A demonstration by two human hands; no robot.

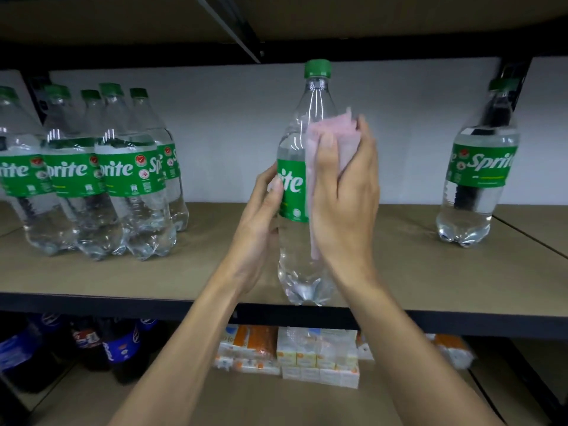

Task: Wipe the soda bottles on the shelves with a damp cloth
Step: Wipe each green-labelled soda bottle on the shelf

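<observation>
- Right hand [344, 192] has a pink cloth [345, 133] bunched under its curled fingers and thumb, pressed onto the shoulder and label of the Sprite bottle [302, 265] in the middle. The left hand [261, 216] grips the other side at the label.
- That bottle is right at the front lip of the shelf [215, 272]. Can't tell if its base rests there or hangs just off it.
- Risk imo: damp plastic gets slick. If the left grip slips while the cloth pushes, the bottle tips forward off the edge.
- Hard rubbing could also scuff or lift the label.
- Around it: a cluster of Sprite bottles [123, 179] well off to the left and one lone bottle [479, 179] to the right, neither in the way.
- Lower shelf holds dark cola bottles [120, 342] and small cartons [316, 355], right under any drop.
</observation>
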